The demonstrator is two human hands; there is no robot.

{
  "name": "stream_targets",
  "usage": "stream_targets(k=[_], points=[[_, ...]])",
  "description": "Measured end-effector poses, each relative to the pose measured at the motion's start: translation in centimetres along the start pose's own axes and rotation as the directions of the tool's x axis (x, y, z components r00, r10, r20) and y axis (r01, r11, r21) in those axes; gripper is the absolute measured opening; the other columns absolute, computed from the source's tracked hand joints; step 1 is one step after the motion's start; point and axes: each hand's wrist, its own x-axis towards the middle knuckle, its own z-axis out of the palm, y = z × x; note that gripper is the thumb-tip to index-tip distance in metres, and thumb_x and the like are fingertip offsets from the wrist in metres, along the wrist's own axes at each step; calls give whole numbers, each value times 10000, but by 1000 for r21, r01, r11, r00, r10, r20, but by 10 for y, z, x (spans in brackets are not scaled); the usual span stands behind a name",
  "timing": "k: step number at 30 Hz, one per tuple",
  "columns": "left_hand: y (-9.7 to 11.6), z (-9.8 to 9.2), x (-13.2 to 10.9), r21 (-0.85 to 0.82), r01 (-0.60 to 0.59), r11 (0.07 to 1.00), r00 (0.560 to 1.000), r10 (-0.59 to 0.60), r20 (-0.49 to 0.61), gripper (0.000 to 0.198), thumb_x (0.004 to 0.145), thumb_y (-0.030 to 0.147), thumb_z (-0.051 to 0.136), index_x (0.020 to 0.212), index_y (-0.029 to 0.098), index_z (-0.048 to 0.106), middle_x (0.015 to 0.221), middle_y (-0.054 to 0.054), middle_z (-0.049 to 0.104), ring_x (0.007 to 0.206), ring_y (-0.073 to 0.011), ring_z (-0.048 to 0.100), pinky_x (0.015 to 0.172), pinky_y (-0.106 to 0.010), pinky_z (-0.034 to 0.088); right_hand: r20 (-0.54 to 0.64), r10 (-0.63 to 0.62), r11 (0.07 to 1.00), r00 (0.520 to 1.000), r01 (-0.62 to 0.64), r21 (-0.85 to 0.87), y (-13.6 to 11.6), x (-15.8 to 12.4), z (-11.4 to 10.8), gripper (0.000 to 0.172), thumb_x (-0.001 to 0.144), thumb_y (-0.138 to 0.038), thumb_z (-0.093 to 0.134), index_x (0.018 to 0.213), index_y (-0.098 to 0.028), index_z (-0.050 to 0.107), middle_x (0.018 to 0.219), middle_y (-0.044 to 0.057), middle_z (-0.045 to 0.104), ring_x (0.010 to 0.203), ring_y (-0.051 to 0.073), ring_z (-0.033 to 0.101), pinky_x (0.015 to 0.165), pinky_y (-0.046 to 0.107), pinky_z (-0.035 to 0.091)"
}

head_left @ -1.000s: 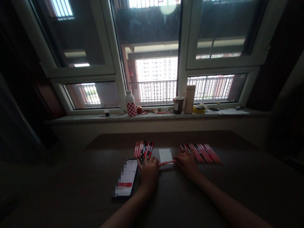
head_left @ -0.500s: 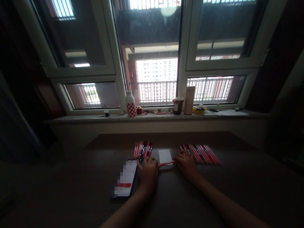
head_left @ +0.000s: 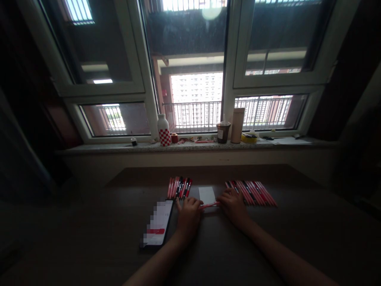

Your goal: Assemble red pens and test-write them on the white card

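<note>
A slim red-pink pen or pencil (head_left: 209, 205) lies crosswise between my two hands, just above the table. My left hand (head_left: 189, 217) is closed around its left end, thumb apart toward the phone. Fingers of my right hand (head_left: 233, 205) pinch its right end. Behind the pen, a small white sheet (head_left: 206, 194) rests on the table, its near edge partly covered. A row of pink, red and black pens (head_left: 179, 188) lies beyond my left hand. A longer row of similar pens (head_left: 255, 194) starts right behind my right hand, which hides part of it.
A lit phone (head_left: 159, 226) lies left of my left forearm on the dark table (head_left: 232, 254). Along the windowsill (head_left: 190, 147) stand a red-checked bottle (head_left: 164, 131), a lidded drink cup (head_left: 223, 133), a tall tan flask (head_left: 237, 125) and a yellow tape roll (head_left: 249, 138).
My left hand has shifted slightly right, closer to my right hand, so less of the pen shows between them. My right hand has hardly moved.
</note>
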Motion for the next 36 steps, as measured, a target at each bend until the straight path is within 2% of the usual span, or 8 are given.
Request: stream_targets(k=[7, 15, 21, 23, 36], points=[[0, 2, 0, 21, -4, 1000, 1000, 4, -11, 248, 910, 224, 395, 951, 289, 631, 977, 4, 660, 1035, -204, 528, 1070, -631, 51, -5, -3, 1000, 1000, 2, -7, -1, 0, -1, 100, 853, -253, 587, 842, -275, 685, 836, -5, 694, 991, 236, 516, 1022, 492, 145], [0, 3, 0, 66, -5, 998, 1000, 4, 16, 290, 896, 165, 387, 992, 290, 630, 973, -9, 670, 1031, -201, 536, 1073, -639, 64, -12, -28, 1000, 1000, 28, 3, -1, 0, -3, 102, 856, -265, 585, 837, -276, 684, 831, -6, 692, 975, 230, 516, 1028, 500, 137], [-1, 2, 0, 22, -16, 1000, 1000, 17, -14, 203, 894, 303, 458, 1028, 302, 610, 1049, -1, 647, 1076, -210, 522, 1076, -631, 55, -14, -11, 1000, 1000, 12, 25, -1, 0, -2, 104, 860, -266, 582, 845, -273, 684, 835, -5, 691, 974, 232, 521, 1027, 508, 133], [-1, 1, 0, 13, -13, 1000, 1000, 14, -5, 186, 887, 294, 470, 1011, 292, 608, 1042, 2, 644, 1071, -211, 524, 1073, -628, 64, -11, -10, 1000, 1000, 10, 24, -2, 1, -3, 104, 861, -268, 581, 847, -274, 684, 832, -4, 691, 978, 232, 520, 1025, 504, 143], [0, 3, 0, 64, -10, 998, 1000, 9, 9, 270, 921, 229, 352, 939, 255, 620, 966, -21, 665, 994, -201, 554, 1070, -630, 91, -17, 14, 998, 1000, -13, 54, -2, 0, -2, 114, 867, -270, 567, 859, -286, 680, 835, -4, 687, 997, 238, 502, 1019, 502, 144]])
